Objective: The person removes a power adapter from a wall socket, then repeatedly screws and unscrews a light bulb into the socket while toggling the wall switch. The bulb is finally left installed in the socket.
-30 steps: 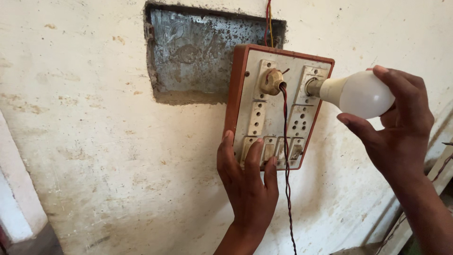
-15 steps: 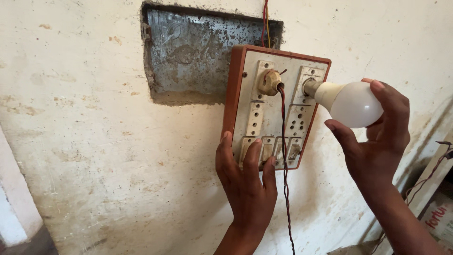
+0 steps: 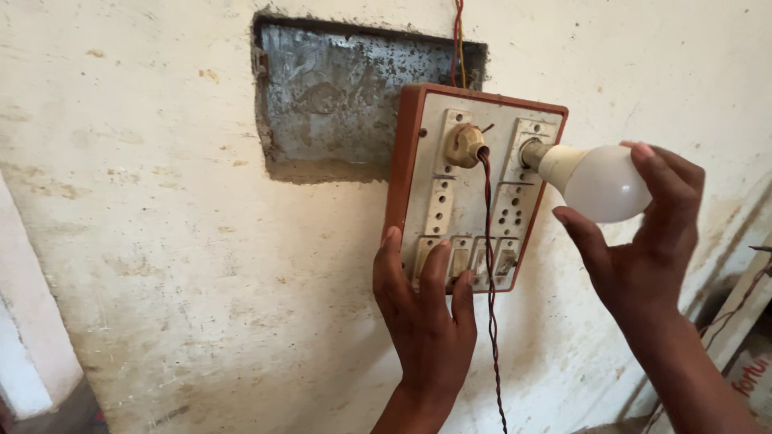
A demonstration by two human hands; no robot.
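The fingers (image 3: 659,173) of the right hand (image 3: 643,249) are curling around the round end of a white bulb (image 3: 599,183), thumb below and the others over the top, clamped on the glass. The bulb is lying nearly level, its long axis running left to right, its narrow neck pointing left into a holder (image 3: 532,151) at the upper right of the switchboard (image 3: 474,189). The left hand (image 3: 422,313) is pressing flat against the board's lower edge, its fingers slightly spread and resting over the row of switches (image 3: 462,259), gripping nothing. The board, cream-faced with a reddish-brown frame, is hanging tilted against the wall (image 3: 161,241), its top right corner leaning away. A twisted red and dark wire (image 3: 489,265) is dropping from a brass fitting (image 3: 464,146) straight down past the left hand. Up and left of the board an open metal box (image 3: 338,96) is sitting recessed in the plaster, its edges rough. Bare wall is lying open to the left and below.
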